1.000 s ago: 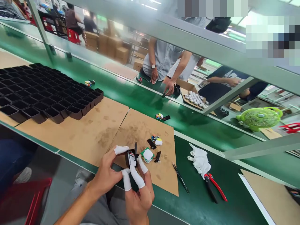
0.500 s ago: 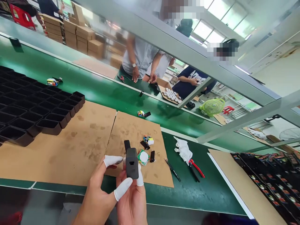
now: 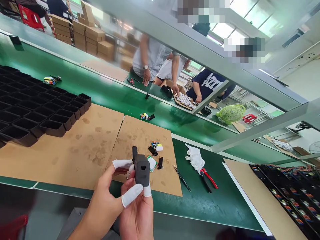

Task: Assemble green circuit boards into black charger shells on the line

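A black plastic power adapter case (image 3: 142,171) with a small rectangular port on its facing side is held above the front of the cardboard. My left hand (image 3: 107,191) grips it from the left, thumb along its lower edge and forefinger at its back. From below, my right hand (image 3: 137,213) closes round the same case. White finger cots cover several fingertips. A black piece (image 3: 135,152) sticks up behind the case. Just beyond lie a green circuit board with a round white top (image 3: 151,164), black plugs (image 3: 160,163) and another small board (image 3: 156,146).
Rows of open black cases (image 3: 30,110) stand at left on the cardboard sheet (image 3: 100,133). Tweezers (image 3: 182,178), red-and-black pliers (image 3: 208,180) and a white glove (image 3: 195,158) lie right. Boards sit on the green conveyor belt (image 3: 105,93). Co-workers stand across, behind a metal frame (image 3: 225,71).
The case has turned slightly in my hands, showing more of its side. Boards on the belt have shifted left. Across the line, a co-worker's hand has moved to the tray of white parts.
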`<state>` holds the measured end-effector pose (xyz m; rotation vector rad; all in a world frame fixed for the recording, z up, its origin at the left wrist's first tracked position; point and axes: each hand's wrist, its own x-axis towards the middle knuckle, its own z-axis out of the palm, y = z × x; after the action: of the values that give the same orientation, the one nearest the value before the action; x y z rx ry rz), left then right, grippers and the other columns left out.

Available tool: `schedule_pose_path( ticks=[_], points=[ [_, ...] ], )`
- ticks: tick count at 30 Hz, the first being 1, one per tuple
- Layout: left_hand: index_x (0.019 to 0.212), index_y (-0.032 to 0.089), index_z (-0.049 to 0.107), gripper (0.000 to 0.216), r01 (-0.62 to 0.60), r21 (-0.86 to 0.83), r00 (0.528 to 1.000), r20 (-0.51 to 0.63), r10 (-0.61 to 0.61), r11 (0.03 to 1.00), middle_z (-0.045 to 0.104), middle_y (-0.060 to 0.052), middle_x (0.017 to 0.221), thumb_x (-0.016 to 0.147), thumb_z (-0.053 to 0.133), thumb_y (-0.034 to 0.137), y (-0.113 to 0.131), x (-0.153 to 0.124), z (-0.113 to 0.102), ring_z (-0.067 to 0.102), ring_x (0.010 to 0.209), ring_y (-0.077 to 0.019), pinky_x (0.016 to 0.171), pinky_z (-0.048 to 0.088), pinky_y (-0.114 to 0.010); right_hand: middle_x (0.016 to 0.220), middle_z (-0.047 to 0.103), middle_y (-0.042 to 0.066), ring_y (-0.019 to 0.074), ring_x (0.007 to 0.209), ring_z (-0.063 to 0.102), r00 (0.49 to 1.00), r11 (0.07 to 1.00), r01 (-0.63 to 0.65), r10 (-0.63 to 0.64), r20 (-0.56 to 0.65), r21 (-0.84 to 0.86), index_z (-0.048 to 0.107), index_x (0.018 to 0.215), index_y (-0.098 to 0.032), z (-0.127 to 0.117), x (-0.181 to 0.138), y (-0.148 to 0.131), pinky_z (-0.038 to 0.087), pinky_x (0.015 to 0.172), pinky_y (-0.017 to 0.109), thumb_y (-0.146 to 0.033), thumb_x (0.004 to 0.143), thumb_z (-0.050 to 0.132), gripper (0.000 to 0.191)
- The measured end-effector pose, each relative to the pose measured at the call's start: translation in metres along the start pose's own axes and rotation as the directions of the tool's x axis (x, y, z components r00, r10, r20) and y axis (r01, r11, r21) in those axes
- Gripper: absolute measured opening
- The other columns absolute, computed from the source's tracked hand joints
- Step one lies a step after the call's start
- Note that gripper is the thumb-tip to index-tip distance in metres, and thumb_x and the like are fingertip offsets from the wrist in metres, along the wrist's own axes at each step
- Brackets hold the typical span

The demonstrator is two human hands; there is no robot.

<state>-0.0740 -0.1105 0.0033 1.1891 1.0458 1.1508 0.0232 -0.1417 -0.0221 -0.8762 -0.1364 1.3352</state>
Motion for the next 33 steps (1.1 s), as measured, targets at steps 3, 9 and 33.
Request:
schedule_pose_path(
  ticks=[3,9,33],
  points=[
    [0.131,0.025,0.068,0.046,0.028,-0.092,0.999,0.036,-0.024,0.995,0.079,-0.010,0.133,0.094,0.085,0.048,-0.008,-0.004,0.012,0.076,0.124,-0.0299,0.111,0.064,-0.042,0.125,0.086,0.005,0.0210,0.117,0.083,0.999,0.999,0.018,-0.016,0.030,-0.049,0.086,0.118,-0.031,-0.004,-0.007,-0.010,0.068,0.110,0.036,-0.059,0.102,0.074,0.034],
    [0.136,0.027,0.064,0.048,-0.119,0.001,0.981,-0.154,0.118,0.993,0.079,-0.009,0.132,0.095,0.085,0.040,-0.018,-0.014,0.018,0.080,0.116,-0.0257,0.103,0.068,-0.037,0.113,0.088,0.001,0.0180,0.104,0.086,0.766,0.703,0.627,-0.635,0.101,-0.336,0.084,0.108,-0.033,-0.037,0.002,-0.035,0.071,0.095,0.029,-0.025,0.093,0.093,0.019],
    [0.144,0.024,0.058,0.058,-0.318,0.609,0.926,0.036,0.375,0.727,0.078,-0.010,0.135,0.088,0.067,0.013,-0.062,0.008,0.009,0.076,0.130,-0.0323,0.111,0.065,-0.050,0.131,0.080,0.013,0.0234,0.120,0.082,0.446,-0.099,0.849,-0.393,0.805,-0.518,0.072,0.149,-0.028,-0.057,0.036,-0.057,0.071,0.100,0.033,0.002,0.101,0.070,0.056]
  ],
)
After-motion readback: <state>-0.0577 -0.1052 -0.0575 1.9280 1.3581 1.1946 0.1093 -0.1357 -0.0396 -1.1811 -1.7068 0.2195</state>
